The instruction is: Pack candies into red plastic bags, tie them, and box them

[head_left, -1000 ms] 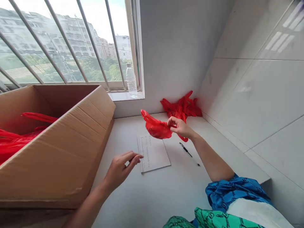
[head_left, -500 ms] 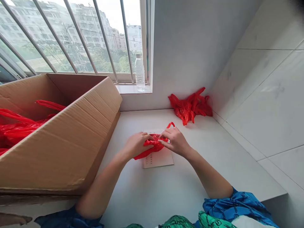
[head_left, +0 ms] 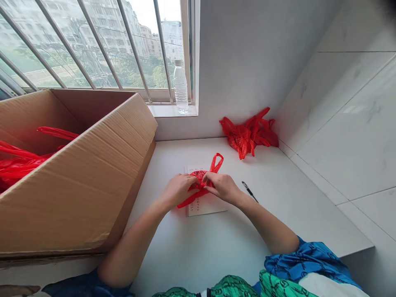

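Pinching a red bag over the sheet

Both hands meet at the middle of the counter. The left hand and right hand are curled, fingertips closed on the bag from either side, so the thin plastic stays crumpled between them. One handle loop sticks up free at 1 o'clock of the hands. The bag sits just above the printed sheet, which lies flat on the counter beneath. A pen lies at 3 o'clock, beside the right wrist. More red bags are heaped in the corner at 1 o'clock. An open box at 9 o'clock holds others. A bottle stands on the sill at 12.
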The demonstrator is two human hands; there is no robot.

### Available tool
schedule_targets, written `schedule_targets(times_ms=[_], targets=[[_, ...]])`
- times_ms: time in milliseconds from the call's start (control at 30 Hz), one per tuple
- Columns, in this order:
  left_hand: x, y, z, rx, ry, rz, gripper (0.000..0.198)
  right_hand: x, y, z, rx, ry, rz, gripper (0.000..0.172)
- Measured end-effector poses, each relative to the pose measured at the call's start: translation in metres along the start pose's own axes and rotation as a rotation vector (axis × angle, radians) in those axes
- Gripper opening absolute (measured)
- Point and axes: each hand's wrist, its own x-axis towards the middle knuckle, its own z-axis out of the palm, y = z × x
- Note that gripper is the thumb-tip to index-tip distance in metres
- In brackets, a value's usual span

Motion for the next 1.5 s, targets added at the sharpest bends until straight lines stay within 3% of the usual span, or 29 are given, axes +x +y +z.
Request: schedule_targets(times_ms=[233, 333, 467, 567, 667, 800, 900, 967, 1033, 1100, 1200, 1267, 1333, 1500], targets=[[-0.017, -0.026, -0.050, -0.128, 0.108, -0.206, 0.026, -0.006, 0.020, -0.049, 0.017, 0.064, 0.113, 0.016], [-0.022, -0.031, -0.059, -0.069, 0.177, -0.291, 0.028, -0.010, 0.029, -0.058, 0.013, 0.074, 0.141, 0.014], [-0.013, -0.011, -0.041, 0.035, 0.271, -0.179, 0.031, -0.012, 0.024, -0.055, 0.051, 0.044, 0.085, 0.018], [-0.002, 0.007, -0.017, 0.073, 0.210, -0.031, 0.028, -0.011, 0.013, -0.049, 0.062, 0.010, 0.038, 0.018], [0.003, 0.015, -0.004, 0.070, 0.178, 0.016, 0.020, -0.009, 0.006, -0.041, 0.058, 0.009, 0.030, 0.015], [-0.001, 0.009, -0.017, -0.102, 0.404, -0.101, 0.023, -0.005, 0.012, -0.041, 0.152, 0.082, 0.085, 0.022], [-0.007, -0.002, -0.037, -0.259, 0.660, -0.247, 0.020, -0.005, 0.025, -0.052, 0.165, 0.272, 0.213, 0.020], [-0.009, -0.007, -0.046, -0.398, 0.767, -0.319, 0.018, -0.006, 0.029, -0.060, 0.139, 0.378, 0.279, 0.022], [-0.011, -0.006, -0.050, -0.570, 0.749, -0.343, 0.017, -0.007, 0.026, -0.062, 0.185, 0.407, 0.261, 0.021], [-0.011, 0.003, -0.048, -0.701, 0.640, -0.302, 0.015, -0.007, 0.015, -0.057, 0.268, 0.409, 0.172, 0.019], [-0.011, 0.020, -0.043, -0.759, 0.467, -0.204, 0.013, -0.002, -0.004, -0.041, 0.302, 0.371, 0.015, 0.031], [-0.012, 0.027, -0.041, -0.737, 0.422, -0.184, 0.016, 0.002, -0.010, -0.032, 0.281, 0.323, -0.035, 0.028], [-0.012, 0.025, -0.042, -0.706, 0.471, -0.213, 0.020, 0.004, -0.007, -0.030, 0.295, 0.337, -0.006, 0.019], [-0.013, 0.007, -0.052, -0.851, 0.709, -0.288, 0.020, 0.002, 0.017, -0.046, 0.456, 0.585, 0.178, 0.011]])
